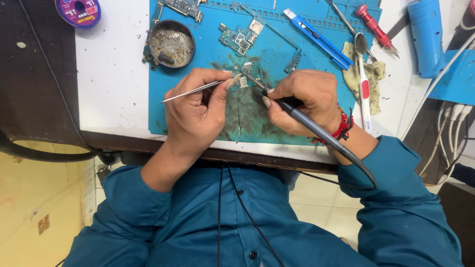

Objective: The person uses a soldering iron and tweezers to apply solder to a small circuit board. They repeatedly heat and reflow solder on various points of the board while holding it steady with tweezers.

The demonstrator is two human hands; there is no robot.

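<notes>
The scene is evenly and brightly lit from above. Only soft, short shadows are cast on the white tabletop [114, 84]. Focus is sharp throughout, little glare is seen, and mild wide-angle bending appears at the edges.

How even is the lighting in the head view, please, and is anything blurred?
Head view: soft, even light with faint shadows under the left hand and right hand; the small green circuit board on the blue silicone mat reads sharp; frame edges bend slightly.
</notes>
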